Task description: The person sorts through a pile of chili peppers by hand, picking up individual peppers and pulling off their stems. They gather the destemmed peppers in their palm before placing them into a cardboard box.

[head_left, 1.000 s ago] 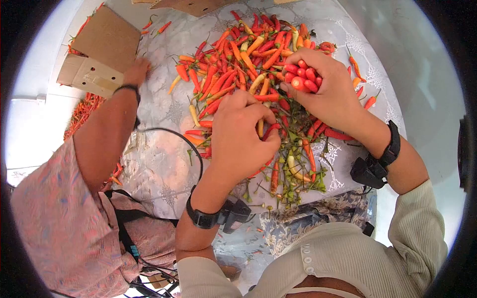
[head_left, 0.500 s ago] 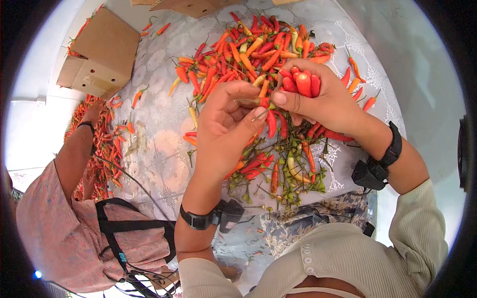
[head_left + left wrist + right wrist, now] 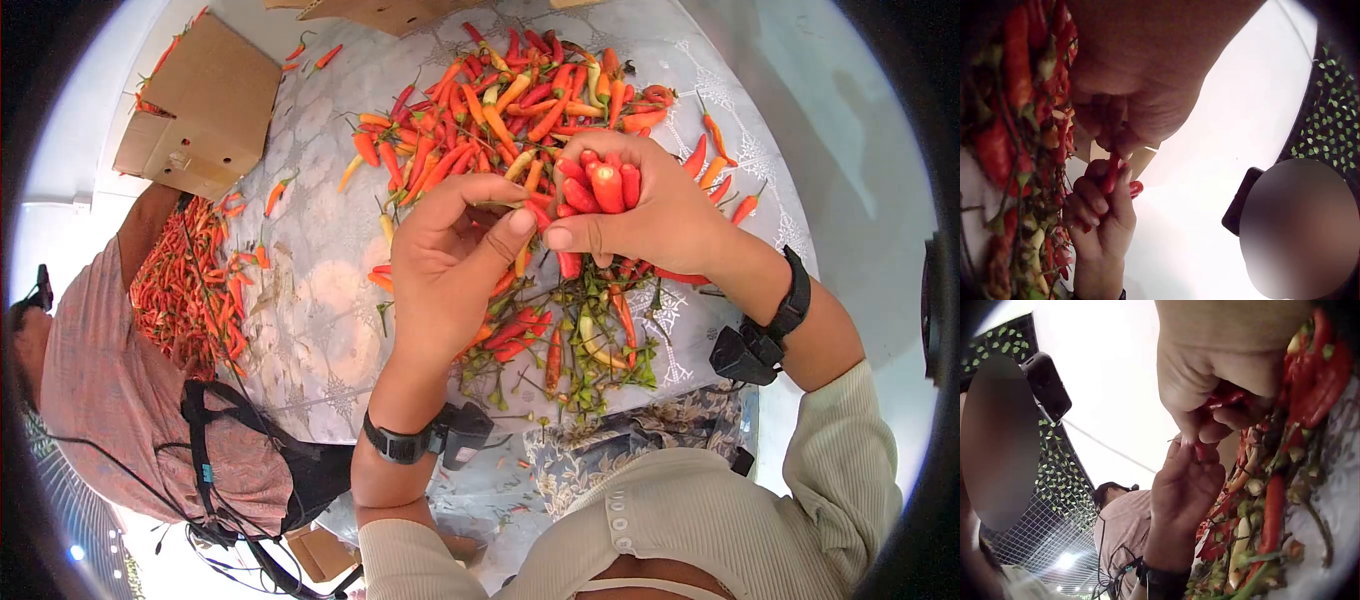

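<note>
Low over the table, both hands meet above a pile of red, orange and yellow chili peppers (image 3: 500, 110). In the head view my right hand (image 3: 670, 225) grips a bunch of red chilies (image 3: 606, 188), their blunt ends facing up, its thumb pressing the side of the bunch. Against that thumb, my left hand (image 3: 445, 265) pinches the stem end of one red chili between thumb and forefinger. The left wrist view shows this red chili (image 3: 1112, 175) running between the two hands. Below them lie loose green stems (image 3: 585, 350) with a few chilies mixed in.
To the left, another person in a pink patterned top (image 3: 150, 370) leans over a second chili heap (image 3: 185, 290). A cardboard box (image 3: 205, 100) stands behind that heap. Several loose chilies lie along the right side of the patterned tablecloth (image 3: 690, 340).
My left hand has risen from the pile to the right hand, bringing a chili by its stem. My right hand has come slightly lower. The other person's arm has moved left towards the second heap.
</note>
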The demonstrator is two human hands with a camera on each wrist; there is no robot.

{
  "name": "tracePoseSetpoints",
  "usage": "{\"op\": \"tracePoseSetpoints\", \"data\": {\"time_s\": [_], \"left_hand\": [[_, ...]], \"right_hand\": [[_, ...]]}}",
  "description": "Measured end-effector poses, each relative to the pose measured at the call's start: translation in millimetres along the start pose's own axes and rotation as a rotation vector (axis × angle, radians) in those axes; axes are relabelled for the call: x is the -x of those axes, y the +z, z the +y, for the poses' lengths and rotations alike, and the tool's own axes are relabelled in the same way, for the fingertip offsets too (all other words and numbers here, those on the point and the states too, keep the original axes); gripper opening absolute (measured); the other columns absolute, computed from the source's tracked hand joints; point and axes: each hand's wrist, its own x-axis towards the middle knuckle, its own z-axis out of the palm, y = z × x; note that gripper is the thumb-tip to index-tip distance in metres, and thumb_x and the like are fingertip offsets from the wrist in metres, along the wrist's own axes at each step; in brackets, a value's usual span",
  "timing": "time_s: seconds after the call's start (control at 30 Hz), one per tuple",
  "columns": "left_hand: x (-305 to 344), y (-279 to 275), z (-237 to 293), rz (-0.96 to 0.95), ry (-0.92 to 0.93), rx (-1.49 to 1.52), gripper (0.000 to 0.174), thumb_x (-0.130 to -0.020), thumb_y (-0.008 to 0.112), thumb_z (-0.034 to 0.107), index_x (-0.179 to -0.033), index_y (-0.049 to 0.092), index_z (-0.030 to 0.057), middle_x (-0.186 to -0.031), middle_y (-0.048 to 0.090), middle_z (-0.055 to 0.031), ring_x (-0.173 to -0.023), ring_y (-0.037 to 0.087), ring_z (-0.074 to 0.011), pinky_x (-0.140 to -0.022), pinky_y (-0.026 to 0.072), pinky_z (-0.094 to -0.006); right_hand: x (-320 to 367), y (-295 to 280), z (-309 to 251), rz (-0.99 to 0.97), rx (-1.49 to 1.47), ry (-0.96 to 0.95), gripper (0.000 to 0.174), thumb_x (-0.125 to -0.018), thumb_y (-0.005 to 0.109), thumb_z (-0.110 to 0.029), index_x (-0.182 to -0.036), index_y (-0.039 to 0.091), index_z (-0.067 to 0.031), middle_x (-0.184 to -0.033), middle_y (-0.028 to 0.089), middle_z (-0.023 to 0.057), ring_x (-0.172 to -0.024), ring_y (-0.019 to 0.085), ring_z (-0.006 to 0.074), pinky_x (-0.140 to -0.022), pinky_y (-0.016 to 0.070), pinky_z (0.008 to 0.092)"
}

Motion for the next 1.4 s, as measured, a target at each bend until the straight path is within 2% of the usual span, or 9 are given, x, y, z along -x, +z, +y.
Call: {"op": "tracePoseSetpoints", "data": {"time_s": [0.27, 0.37, 0.47, 0.6, 0.8, 1.0, 1.1, 1.33, 1.4], "left_hand": [[0, -3, 4, 0.127, -0.012, 0.024, 0.016, -0.085, 0.065, -0.002, -0.099, 0.059, 0.0018, -0.091, 0.059, -0.0011, -0.081, 0.054, -0.0068, -0.071, 0.0448, -0.0210], [-5, -10, 6, 0.225, -0.028, 0.017, 0.016, -0.084, 0.065, -0.002, -0.097, 0.058, 0.0029, -0.087, 0.058, -0.0002, -0.078, 0.053, -0.0056, -0.068, 0.0440, -0.0195], [-6, -13, 6, 0.248, 0.046, -0.074, 0.016, -0.083, 0.065, -0.001, -0.097, 0.057, 0.0038, -0.084, 0.056, 0.0005, -0.074, 0.052, -0.0045, -0.066, 0.0429, -0.0188], [-8, -9, 7, 0.249, 0.061, -0.093, 0.017, -0.084, 0.066, 0.001, -0.098, 0.056, 0.0041, -0.080, 0.056, 0.0010, -0.070, 0.051, -0.0041, -0.064, 0.0418, -0.0185], [-7, -11, 4, 0.215, 0.045, -0.062, 0.016, -0.084, 0.066, 0.002, -0.098, 0.057, 0.0033, -0.081, 0.057, 0.0012, -0.071, 0.051, -0.0041, -0.064, 0.0418, -0.0186], [-7, -8, 2, 0.187, -0.019, -0.062, 0.016, -0.085, 0.068, 0.004, -0.097, 0.059, 0.0033, -0.084, 0.058, 0.0017, -0.073, 0.053, -0.0042, -0.067, 0.0427, -0.0186], [-5, -5, 7, 0.129, -0.026, -0.104, 0.017, -0.083, 0.071, 0.007, -0.097, 0.062, 0.0034, -0.086, 0.059, 0.0005, -0.078, 0.054, -0.0065, -0.070, 0.0438, -0.0205], [-1, -6, 4, 0.016, 0.193, -0.527, 0.016, -0.073, 0.077, 0.011, -0.087, 0.071, 0.0083, -0.088, 0.062, -0.0051, -0.089, 0.057, -0.0196, -0.080, 0.0441, -0.0319], [-2, -8, 8, -0.038, 0.270, -0.617, 0.015, -0.075, 0.076, 0.008, -0.088, 0.069, 0.0051, -0.089, 0.060, -0.0052, -0.087, 0.057, -0.0169, -0.080, 0.0437, -0.0285]], "right_hand": [[-5, -3, 7, 0.167, 0.005, -0.024, 0.030, -0.075, 0.080, -0.017, -0.092, 0.059, -0.0033, -0.077, 0.059, -0.0006, -0.068, 0.058, 0.0078, -0.059, 0.0496, 0.0253], [-7, -7, 15, 0.103, 0.361, -0.292, 0.029, -0.075, 0.078, -0.007, -0.093, 0.056, -0.0051, -0.083, 0.062, 0.0008, -0.074, 0.058, 0.0082, -0.062, 0.0482, 0.0246], [3, -1, -1, -0.112, 0.734, -0.239, 0.029, -0.071, 0.077, -0.005, -0.090, 0.056, -0.0035, -0.082, 0.062, 0.0017, -0.073, 0.058, 0.0109, -0.067, 0.0471, 0.0269], [3, -2, 1, -0.250, 0.878, -0.233, 0.028, -0.067, 0.073, -0.002, -0.090, 0.056, -0.0026, -0.077, 0.061, 0.0108, -0.072, 0.060, 0.0296, -0.063, 0.0457, 0.0371], [3, -5, -1, -0.261, 0.903, -0.236, 0.029, -0.065, 0.070, 0.001, -0.091, 0.057, -0.0028, -0.078, 0.061, 0.0136, -0.074, 0.059, 0.0350, -0.063, 0.0449, 0.0399], [-1, -5, 12, -0.141, 0.640, -0.289, 0.028, -0.071, 0.073, -0.002, -0.092, 0.055, -0.0026, -0.076, 0.060, 0.0061, -0.070, 0.060, 0.0187, -0.066, 0.0469, 0.0323], [-7, -6, 17, 0.044, 0.562, -0.518, 0.026, -0.076, 0.076, -0.008, -0.091, 0.055, -0.0040, -0.075, 0.057, 0.0005, -0.070, 0.056, 0.0108, -0.067, 0.0467, 0.0265], [-3, -6, 4, -0.001, 0.078, -0.053, 0.027, -0.080, 0.076, -0.017, -0.094, 0.055, -0.0079, -0.071, 0.053, -0.0028, -0.053, 0.048, 0.0054, -0.046, 0.0379, 0.0195], [-3, -4, 4, -0.006, -0.020, 0.022, 0.028, -0.080, 0.076, -0.018, -0.095, 0.054, -0.0083, -0.070, 0.053, -0.0026, -0.050, 0.046, 0.0041, -0.042, 0.0341, 0.0189]]}}
